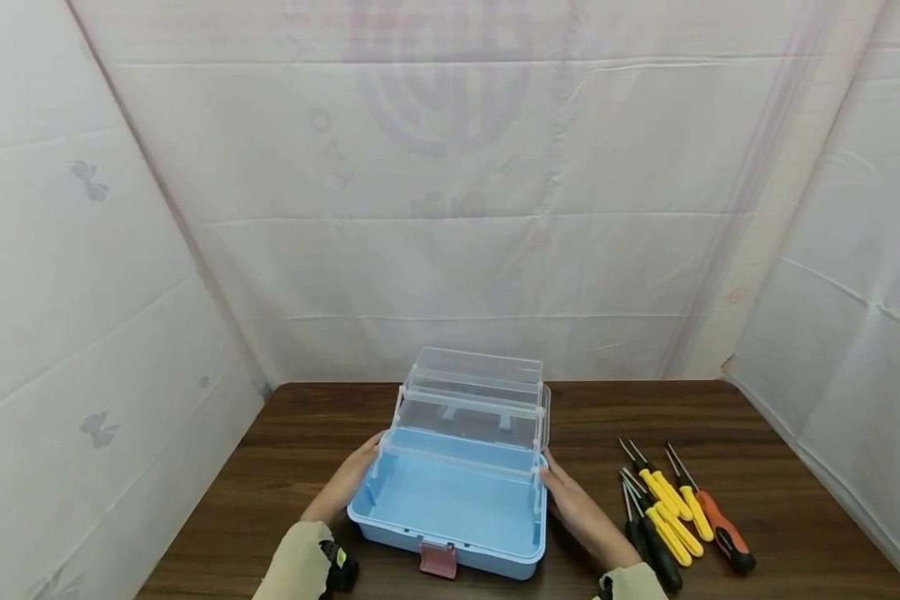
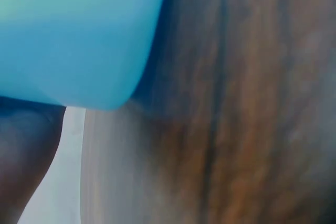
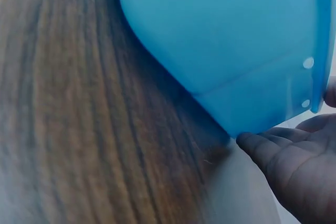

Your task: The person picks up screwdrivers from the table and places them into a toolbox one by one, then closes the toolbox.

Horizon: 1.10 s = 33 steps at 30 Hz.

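A light blue toolbox [image 1: 450, 508] with its clear lid [image 1: 472, 371] raised sits toward the front of the brown table, turned a little askew. Its clear upper trays [image 1: 465, 417] are folded up and back, so the bare blue bottom shows. A reddish latch [image 1: 438, 560] hangs at the front. My left hand [image 1: 352, 475] grips the left side near the back corner; the box hides most of its fingers. On the opposite side my right hand [image 1: 573, 504] holds the box, thumb at the rim and fingers [image 3: 257, 145] at its lower back corner.
Several screwdrivers with yellow handles [image 1: 671, 492] and black handles [image 1: 660, 550] lie to the right of the box. An orange and black screwdriver [image 1: 723, 529] is the outermost. White sheeting [image 1: 450, 250] walls the table at the back and sides.
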Tool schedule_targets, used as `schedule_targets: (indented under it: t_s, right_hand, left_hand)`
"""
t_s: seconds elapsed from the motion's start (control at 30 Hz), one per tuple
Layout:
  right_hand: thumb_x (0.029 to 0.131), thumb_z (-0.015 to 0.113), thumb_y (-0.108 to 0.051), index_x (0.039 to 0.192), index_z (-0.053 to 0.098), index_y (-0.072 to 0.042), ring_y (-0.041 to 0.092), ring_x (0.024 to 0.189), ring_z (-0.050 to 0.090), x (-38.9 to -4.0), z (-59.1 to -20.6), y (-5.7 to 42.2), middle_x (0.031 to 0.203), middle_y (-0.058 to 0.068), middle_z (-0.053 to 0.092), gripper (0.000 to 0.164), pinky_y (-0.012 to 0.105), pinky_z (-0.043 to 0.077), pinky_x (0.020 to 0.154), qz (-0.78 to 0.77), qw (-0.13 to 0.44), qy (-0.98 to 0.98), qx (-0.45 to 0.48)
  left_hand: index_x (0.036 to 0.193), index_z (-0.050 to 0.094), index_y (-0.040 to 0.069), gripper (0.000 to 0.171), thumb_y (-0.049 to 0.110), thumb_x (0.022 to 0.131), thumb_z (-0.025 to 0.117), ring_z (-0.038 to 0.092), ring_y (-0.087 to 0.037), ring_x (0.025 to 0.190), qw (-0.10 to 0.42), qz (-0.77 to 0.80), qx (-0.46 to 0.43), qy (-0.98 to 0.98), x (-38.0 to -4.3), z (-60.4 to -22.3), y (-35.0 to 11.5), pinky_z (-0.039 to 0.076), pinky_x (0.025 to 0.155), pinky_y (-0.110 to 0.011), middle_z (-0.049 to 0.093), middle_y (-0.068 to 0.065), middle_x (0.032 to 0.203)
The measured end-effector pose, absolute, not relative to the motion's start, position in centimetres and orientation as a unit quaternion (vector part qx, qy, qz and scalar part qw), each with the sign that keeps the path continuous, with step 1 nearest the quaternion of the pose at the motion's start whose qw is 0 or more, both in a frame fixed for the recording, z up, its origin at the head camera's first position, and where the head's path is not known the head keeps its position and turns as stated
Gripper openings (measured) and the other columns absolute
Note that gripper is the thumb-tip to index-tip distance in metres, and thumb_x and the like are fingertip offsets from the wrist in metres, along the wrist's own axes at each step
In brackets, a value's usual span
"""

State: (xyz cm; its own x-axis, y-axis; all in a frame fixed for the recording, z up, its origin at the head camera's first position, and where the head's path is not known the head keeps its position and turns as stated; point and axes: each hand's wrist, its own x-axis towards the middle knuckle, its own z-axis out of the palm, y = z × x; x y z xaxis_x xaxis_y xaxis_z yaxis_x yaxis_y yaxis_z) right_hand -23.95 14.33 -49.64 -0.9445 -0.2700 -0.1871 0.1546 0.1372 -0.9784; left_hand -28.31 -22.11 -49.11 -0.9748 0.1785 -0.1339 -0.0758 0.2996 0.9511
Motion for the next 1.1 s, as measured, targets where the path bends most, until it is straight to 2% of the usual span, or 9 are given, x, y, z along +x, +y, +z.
schedule_targets:
  t_s: [0.2, 0.47, 0.9, 1.1]
  right_hand:
    - [0.103, 0.033, -0.046, 0.150, 0.015, 0.008, 0.048, 0.144, 0.010, -24.0, -49.5, 14.9, 0.157, 0.030, 0.010, 0.074, 0.064, 0.018, 0.113, -0.640, 0.164, 0.750, -0.028]
    - [0.103, 0.033, -0.041, 0.151, 0.015, 0.006, 0.047, 0.144, 0.012, -24.3, -49.1, 15.9, 0.157, 0.029, 0.013, 0.069, 0.064, 0.017, 0.113, -0.634, 0.167, 0.754, -0.034]
    - [0.104, 0.031, -0.032, 0.149, 0.016, 0.011, 0.050, 0.143, 0.012, -24.7, -48.8, 17.3, 0.155, 0.032, 0.015, 0.064, 0.064, 0.017, 0.113, -0.622, 0.161, 0.766, -0.019]
    - [0.104, 0.031, -0.037, 0.149, 0.015, 0.010, 0.051, 0.142, 0.015, -24.7, -48.9, 18.0, 0.154, 0.033, 0.016, 0.067, 0.065, 0.021, 0.111, -0.615, 0.162, 0.772, -0.002]
  left_hand:
    - [0.152, 0.025, 0.011, 0.052, 0.031, 0.105, 0.029, 0.026, -0.045, 0.141, 0.102, 0.604, 0.033, 0.790, -27.7, -49.0, -21.3, 0.027, 0.109, -0.065, 0.026, -0.022, 0.155]
    - [0.153, 0.022, 0.011, 0.053, 0.032, 0.105, 0.030, 0.023, -0.047, 0.142, 0.100, 0.610, 0.013, 0.786, -26.7, -49.0, -20.0, 0.025, 0.109, -0.067, 0.022, -0.023, 0.157]
    - [0.155, 0.017, 0.012, 0.055, 0.036, 0.105, 0.024, 0.017, -0.047, 0.143, 0.101, 0.617, 0.009, 0.781, -25.6, -49.2, -17.7, 0.021, 0.111, -0.067, 0.017, -0.022, 0.159]
    - [0.155, 0.015, 0.011, 0.056, 0.036, 0.105, 0.023, 0.011, -0.046, 0.145, 0.102, 0.625, 0.001, 0.774, -25.2, -49.4, -16.7, 0.015, 0.112, -0.066, 0.013, -0.022, 0.160]
